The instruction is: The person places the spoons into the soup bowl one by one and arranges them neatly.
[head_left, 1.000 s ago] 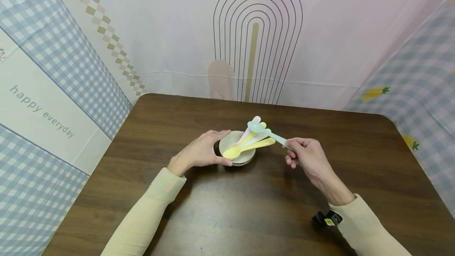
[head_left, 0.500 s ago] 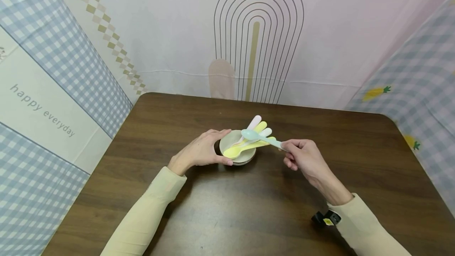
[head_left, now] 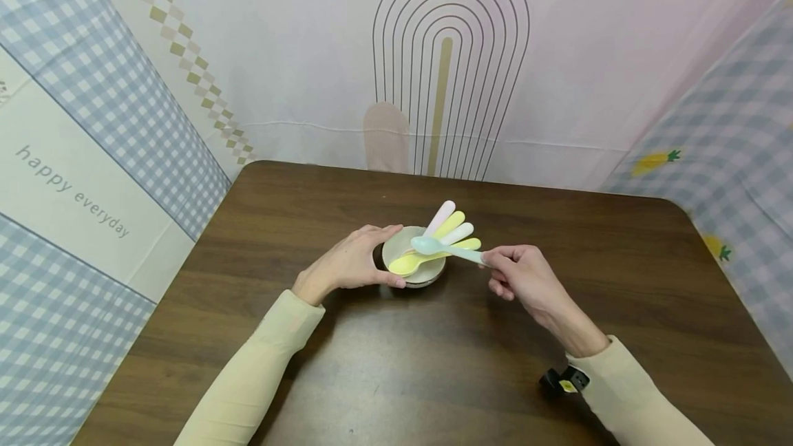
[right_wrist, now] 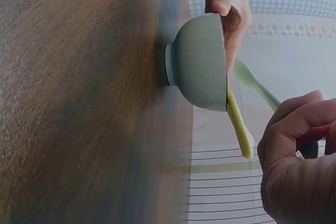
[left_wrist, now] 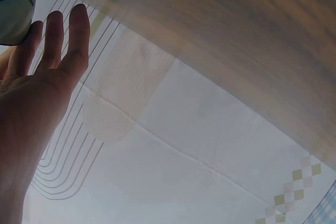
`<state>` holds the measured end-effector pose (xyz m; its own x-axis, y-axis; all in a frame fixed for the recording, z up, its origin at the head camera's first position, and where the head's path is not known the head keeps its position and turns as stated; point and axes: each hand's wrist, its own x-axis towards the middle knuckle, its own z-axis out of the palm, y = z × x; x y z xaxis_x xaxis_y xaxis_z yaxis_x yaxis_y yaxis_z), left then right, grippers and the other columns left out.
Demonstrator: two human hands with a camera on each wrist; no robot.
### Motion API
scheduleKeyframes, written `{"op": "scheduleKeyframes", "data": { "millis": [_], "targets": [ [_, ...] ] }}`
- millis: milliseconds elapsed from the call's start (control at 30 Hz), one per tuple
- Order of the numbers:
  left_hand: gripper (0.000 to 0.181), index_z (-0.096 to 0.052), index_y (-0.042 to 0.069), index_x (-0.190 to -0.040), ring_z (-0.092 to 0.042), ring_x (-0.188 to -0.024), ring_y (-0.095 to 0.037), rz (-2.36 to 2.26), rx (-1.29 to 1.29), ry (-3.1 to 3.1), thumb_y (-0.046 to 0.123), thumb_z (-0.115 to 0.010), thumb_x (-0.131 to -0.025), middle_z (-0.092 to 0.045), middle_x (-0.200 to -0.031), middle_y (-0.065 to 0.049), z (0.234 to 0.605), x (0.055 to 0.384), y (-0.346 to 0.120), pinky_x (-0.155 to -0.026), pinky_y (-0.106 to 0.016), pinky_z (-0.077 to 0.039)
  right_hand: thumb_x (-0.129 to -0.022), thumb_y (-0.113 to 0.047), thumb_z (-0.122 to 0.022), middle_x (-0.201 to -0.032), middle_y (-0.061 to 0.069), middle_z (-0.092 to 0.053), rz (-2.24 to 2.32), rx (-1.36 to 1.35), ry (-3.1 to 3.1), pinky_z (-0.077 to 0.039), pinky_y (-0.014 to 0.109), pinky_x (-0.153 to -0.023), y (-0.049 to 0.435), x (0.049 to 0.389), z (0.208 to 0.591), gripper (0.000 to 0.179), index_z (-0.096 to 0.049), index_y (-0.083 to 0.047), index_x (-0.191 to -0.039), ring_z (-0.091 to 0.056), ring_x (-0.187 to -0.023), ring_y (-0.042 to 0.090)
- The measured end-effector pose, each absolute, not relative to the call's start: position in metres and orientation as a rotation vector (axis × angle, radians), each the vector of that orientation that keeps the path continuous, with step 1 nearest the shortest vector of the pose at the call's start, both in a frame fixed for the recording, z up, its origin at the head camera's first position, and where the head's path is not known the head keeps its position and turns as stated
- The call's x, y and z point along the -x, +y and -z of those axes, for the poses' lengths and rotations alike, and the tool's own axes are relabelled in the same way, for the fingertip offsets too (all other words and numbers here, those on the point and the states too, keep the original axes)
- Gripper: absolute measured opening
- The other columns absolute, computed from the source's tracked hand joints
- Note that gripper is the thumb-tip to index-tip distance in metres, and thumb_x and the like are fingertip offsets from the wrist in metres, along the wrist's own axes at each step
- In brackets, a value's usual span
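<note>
A small pale ceramic bowl [head_left: 394, 245] stands upright on the table, and my left hand [head_left: 350, 261] holds it by its left side, thumb at the near rim and fingers at the far rim. Handles of a pink spoon [head_left: 440, 217], a yellow spoon [head_left: 450, 224] and a white spoon [head_left: 459, 233] fan out over its right rim. A second yellow spoon [head_left: 405, 266] lies nearest me. Above them, my right hand [head_left: 526, 281] pinches a light blue spoon [head_left: 454, 251] by its handle end. The right wrist view shows this spoon [right_wrist: 255, 84] apart from the bowl [right_wrist: 202, 61].
The dark wooden table [head_left: 384, 377] extends all around the bowl. Behind it hangs a pale cloth [head_left: 297, 54] with printed arches. Checked cloth [head_left: 124, 88] lines the left side, and more checked cloth [head_left: 737, 157] hangs at the right. A small black device [head_left: 560, 383] sits at my right wrist.
My right hand has carried the light blue spoon leftward and toward me, bringing its head over the bowl. The left hand and the bowl have stayed in place.
</note>
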<state>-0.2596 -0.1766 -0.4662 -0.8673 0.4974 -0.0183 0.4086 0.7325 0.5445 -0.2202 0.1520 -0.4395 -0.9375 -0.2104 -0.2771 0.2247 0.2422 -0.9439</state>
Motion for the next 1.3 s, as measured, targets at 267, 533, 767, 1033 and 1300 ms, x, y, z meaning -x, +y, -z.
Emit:
{"op": "scheduleKeyframes", "data": {
  "millis": [267,533,767,1033,1300],
  "targets": [
    [0.108,-0.045,0.018,-0.168,-0.052,-0.154,-0.028,-0.822,-0.727,2.770,0.059,-0.092,-0.080,-0.058,-0.164,-0.006,0.467,0.260,-0.177,-0.125,-0.052,-0.046,-0.108,-0.017,-0.061,-0.060,-0.005,-0.051,1.698,0.019,2.174,-0.044,0.022,-0.056,0.151,0.222,0.441,0.033,-0.066,0.015,-0.116,-0.049,-0.052,0.008],
    [0.108,-0.045,0.016,-0.168,-0.052,-0.154,-0.029,-0.826,-0.735,2.770,0.059,-0.092,-0.080,-0.059,-0.164,-0.006,0.468,0.261,-0.177,-0.125,-0.052,-0.046,-0.107,-0.015,-0.063,-0.058,-0.006,-0.051,1.707,0.034,2.159,-0.042,0.022,-0.056,0.148,0.223,0.445,0.032,-0.066,0.016,-0.113,-0.048,-0.050,0.008],
    [0.109,-0.044,0.018,-0.168,-0.051,-0.154,-0.028,-0.813,-0.726,2.769,0.060,-0.092,-0.080,-0.059,-0.163,-0.006,0.469,0.261,-0.177,-0.125,-0.053,-0.047,-0.106,-0.015,-0.063,-0.059,-0.006,-0.050,1.696,0.050,2.159,-0.042,0.022,-0.056,0.148,0.223,0.448,0.032,-0.066,0.017,-0.113,-0.048,-0.050,0.008],
    [0.109,-0.044,0.019,-0.169,-0.050,-0.155,-0.028,-0.815,-0.725,2.764,0.060,-0.091,-0.080,-0.058,-0.164,-0.006,0.469,0.261,-0.177,-0.125,-0.053,-0.046,-0.106,-0.014,-0.063,-0.058,-0.006,-0.050,1.694,0.056,2.165,-0.042,0.022,-0.056,0.147,0.223,0.450,0.032,-0.066,0.017,-0.111,-0.047,-0.049,0.008],
    [0.108,-0.044,0.019,-0.169,-0.050,-0.155,-0.028,-0.813,-0.719,2.765,0.059,-0.092,-0.080,-0.058,-0.164,-0.006,0.470,0.261,-0.178,-0.125,-0.052,-0.046,-0.105,-0.014,-0.065,-0.057,-0.006,-0.054,1.673,0.068,2.170,-0.039,0.022,-0.054,0.142,0.225,0.447,0.030,-0.068,0.015,-0.108,-0.046,-0.048,0.008]
  ]
}}
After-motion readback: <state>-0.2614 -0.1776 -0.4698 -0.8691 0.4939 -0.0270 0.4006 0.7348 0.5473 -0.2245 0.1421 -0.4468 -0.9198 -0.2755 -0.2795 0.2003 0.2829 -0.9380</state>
